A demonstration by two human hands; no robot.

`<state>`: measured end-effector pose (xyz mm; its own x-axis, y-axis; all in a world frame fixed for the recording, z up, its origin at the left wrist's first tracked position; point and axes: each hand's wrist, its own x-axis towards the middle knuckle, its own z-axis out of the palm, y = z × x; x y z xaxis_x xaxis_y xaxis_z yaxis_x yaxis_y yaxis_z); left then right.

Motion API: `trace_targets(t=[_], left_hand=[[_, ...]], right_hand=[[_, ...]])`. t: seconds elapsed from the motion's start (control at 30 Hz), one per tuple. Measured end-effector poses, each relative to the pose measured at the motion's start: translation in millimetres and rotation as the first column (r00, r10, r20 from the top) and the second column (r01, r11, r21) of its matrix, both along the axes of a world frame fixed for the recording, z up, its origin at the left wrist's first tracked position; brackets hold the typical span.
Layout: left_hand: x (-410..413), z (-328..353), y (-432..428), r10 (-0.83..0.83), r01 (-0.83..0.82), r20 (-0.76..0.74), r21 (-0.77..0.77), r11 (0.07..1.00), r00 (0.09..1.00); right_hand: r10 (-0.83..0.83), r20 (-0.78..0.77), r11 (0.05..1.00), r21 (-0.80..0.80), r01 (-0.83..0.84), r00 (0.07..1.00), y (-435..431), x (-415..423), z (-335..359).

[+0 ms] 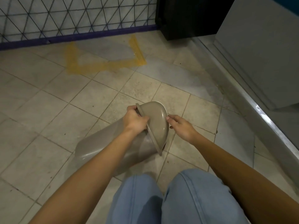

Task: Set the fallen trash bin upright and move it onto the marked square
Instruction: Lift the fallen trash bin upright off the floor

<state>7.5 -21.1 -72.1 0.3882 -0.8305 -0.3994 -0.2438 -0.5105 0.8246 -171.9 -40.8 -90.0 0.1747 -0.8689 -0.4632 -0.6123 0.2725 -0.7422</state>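
Note:
The grey-beige trash bin (100,149) lies tilted on the tiled floor just in front of my knees, its domed lid (156,120) pointing up and away from me. My left hand (135,119) grips the lid's rim on the left side. At the lid's right edge my right hand (181,127) touches it with its fingertips, the fingers loosely curled. The marked square (106,65) is outlined in yellow tape on the floor farther ahead, against the wall, and nothing stands on it.
A wall with a black wire mesh (64,16) and a purple base strip runs behind the square. A black object (186,16) stands at the back right. A grey cabinet (262,46) and a metal floor rail (258,110) line the right side.

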Motion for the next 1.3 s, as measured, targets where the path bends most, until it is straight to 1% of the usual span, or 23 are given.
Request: trace_targets(t=[0.1, 0.27, 0.37, 0.47, 0.5, 0.57, 0.67, 0.73, 0.8, 0.93, 1.0, 1.2, 1.3], left_hand=[[10.0, 14.6, -2.5, 0.046, -0.049, -0.071, -0.036, 0.998, 0.996], [28.1, 37.3, -3.4, 0.075, -0.091, -0.158, -0.097, 0.991, 0.985], [34.6, 40.7, -0.8, 0.072, -0.1, -0.212, -0.122, 0.987, 0.975], [40.7, 40.9, 4.0, 0.068, -0.109, -0.253, -0.155, 0.982, 0.965], [43.3, 40.7, 5.2, 0.07, -0.118, -0.269, -0.165, 0.979, 0.96], [49.9, 41.0, 8.8, 0.076, -0.135, -0.302, -0.179, 0.974, 0.95], [61.3, 41.4, 15.7, 0.086, -0.166, -0.351, -0.204, 0.965, 0.932], [68.2, 42.3, 20.1, 0.091, -0.184, -0.371, -0.225, 0.957, 0.924], [75.2, 43.0, 24.1, 0.087, -0.187, -0.375, -0.239, 0.953, 0.923], [85.9, 44.7, 27.0, 0.075, -0.167, -0.344, -0.245, 0.955, 0.936], [93.0, 46.3, 29.0, 0.093, -0.187, -0.352, -0.245, 0.951, 0.931], [113.1, 44.8, 40.2, 0.15, -0.276, -0.477, -0.205, 0.939, 0.866], [121.7, 41.9, 43.4, 0.169, -0.294, -0.501, -0.183, 0.938, 0.849]], right_hand=[[-0.053, 0.03, 0.998, -0.013, 0.053, 0.998, -7.1, 0.6, 8.4], [-0.055, -0.068, 0.999, -0.005, 0.054, 0.996, -16.6, 1.6, 15.9], [-0.079, -0.075, 0.997, -0.01, 0.078, 0.994, -18.6, 3.6, 16.7], [-0.076, -0.123, 0.997, -0.041, 0.072, 0.989, -17.2, 6.1, 14.7], [-0.077, -0.123, 0.997, -0.03, 0.074, 0.989, -16.7, 6.3, 14.0], [-0.076, -0.101, 0.995, 0.064, 0.082, 0.992, -14.6, 7.2, 12.0], [-0.055, -0.07, 0.956, 0.284, 0.072, 0.996, -5.8, 11.7, 6.8], [-0.085, 0.016, 0.913, 0.403, 0.071, 0.996, 0.2, 16.6, 2.8], [-0.151, 0.117, 0.882, 0.464, 0.08, 0.982, 4.2, 23.0, 2.5], [-0.155, 0.158, 0.88, 0.47, 0.064, 0.975, 5.9, 29.0, 8.3], [-0.137, 0.164, 0.881, 0.471, 0.044, 0.977, 6.3, 31.1, 14.0], [-0.039, 0.21, 0.896, 0.44, -0.059, 0.977, 3.2, 32.6, 40.1], [-0.007, 0.213, 0.912, 0.402, -0.081, 0.977, -1.2, 33.6, 52.6]])
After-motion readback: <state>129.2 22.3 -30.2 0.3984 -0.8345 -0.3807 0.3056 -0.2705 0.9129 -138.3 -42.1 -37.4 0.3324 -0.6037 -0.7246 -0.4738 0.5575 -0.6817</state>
